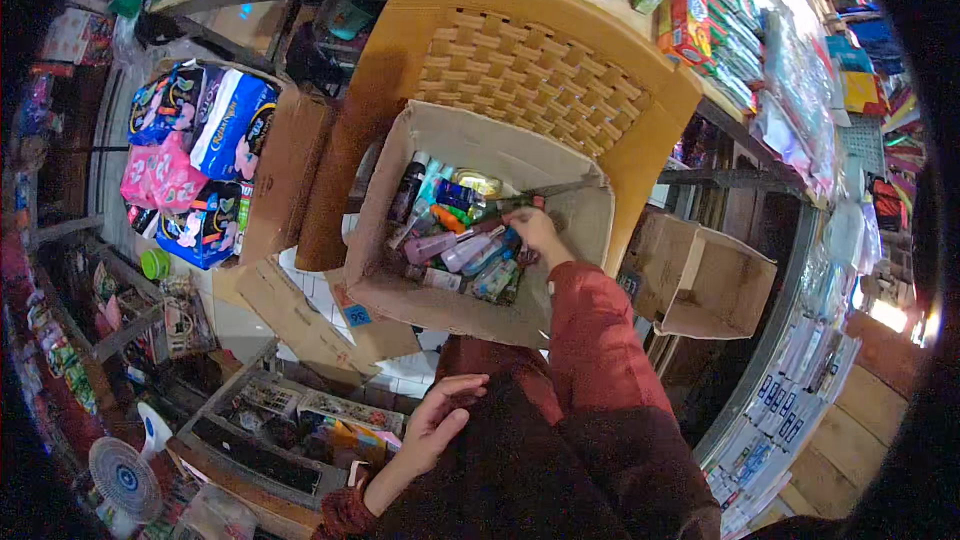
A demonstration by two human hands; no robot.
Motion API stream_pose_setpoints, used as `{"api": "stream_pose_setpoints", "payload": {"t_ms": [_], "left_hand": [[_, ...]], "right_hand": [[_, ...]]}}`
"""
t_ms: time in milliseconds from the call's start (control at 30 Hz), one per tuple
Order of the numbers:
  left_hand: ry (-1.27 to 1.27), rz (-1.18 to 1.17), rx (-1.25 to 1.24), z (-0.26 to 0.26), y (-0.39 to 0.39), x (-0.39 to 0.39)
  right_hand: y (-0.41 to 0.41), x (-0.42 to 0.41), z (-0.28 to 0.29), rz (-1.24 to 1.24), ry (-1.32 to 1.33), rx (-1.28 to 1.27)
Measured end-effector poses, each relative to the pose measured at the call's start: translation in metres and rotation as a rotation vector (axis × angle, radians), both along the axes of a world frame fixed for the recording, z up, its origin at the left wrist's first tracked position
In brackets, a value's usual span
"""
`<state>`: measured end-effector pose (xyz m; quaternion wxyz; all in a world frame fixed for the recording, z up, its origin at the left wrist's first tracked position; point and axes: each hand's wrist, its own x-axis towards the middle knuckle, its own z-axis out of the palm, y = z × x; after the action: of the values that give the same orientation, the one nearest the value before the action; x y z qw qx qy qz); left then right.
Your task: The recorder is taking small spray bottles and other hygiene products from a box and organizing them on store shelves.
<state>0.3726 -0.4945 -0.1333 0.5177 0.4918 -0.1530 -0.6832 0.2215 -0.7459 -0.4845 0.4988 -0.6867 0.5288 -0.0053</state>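
An uncovered cardboard box [480, 319] stands on a tan plastic chair [536, 75] with a woven-pattern panel. Inside lie several small toiletry bottles, among them a lilac bottle [465, 251], a dark bottle [409, 184] and an orange item [448, 218]. My right hand [536, 232] reaches into the right part of the box, fingers bent down at the edge of the pile. Whether it grips something is hidden by the fingers. My left hand [442, 420] hovers in front of my body, below the box, its fingers apart and holding nothing.
To the left, another cardboard box [281, 172] holds packs of sanitary pads [232, 124]. A smaller cardboard box [724, 285] sits at the right. Flattened cardboard [307, 315] lies on the tiled floor. Stocked shelves surround me; a fan [126, 478] is at lower left.
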Motion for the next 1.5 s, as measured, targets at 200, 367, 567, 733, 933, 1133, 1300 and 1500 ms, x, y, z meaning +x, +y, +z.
{"api": "stream_pose_setpoints", "payload": {"t_ms": [200,367,567,733,933,1133,1300,1500], "left_hand": [[0.057,0.068,0.052,-0.016,-0.008,-0.002],[0.031,0.061,0.088,-0.022,-0.014,0.0],[0.06,0.077,0.115,-0.039,-0.014,0.003],[0.055,0.106,0.08,-0.046,-0.012,0.006],[0.045,0.129,0.126,-0.041,-0.012,0.015],[0.045,0.172,0.126,-0.048,-0.01,0.01],[0.053,0.19,0.091,-0.064,-0.004,0.011],[0.246,0.522,0.186,-0.068,-0.015,0.026]], "right_hand": [[0.044,0.001,-0.014,0.099,0.169,0.087],[0.027,0.036,-0.005,-0.018,0.15,-0.153],[0.014,0.073,-0.041,-0.023,-0.06,-0.416],[0.037,0.105,-0.066,-0.117,0.135,-0.156],[0.035,0.12,-0.062,-0.097,0.062,0.177],[0.017,0.127,-0.035,-0.098,-0.095,0.162],[-0.022,0.106,0.006,0.025,0.146,0.644],[-0.048,0.107,0.177,0.953,-0.591,0.534]]}}
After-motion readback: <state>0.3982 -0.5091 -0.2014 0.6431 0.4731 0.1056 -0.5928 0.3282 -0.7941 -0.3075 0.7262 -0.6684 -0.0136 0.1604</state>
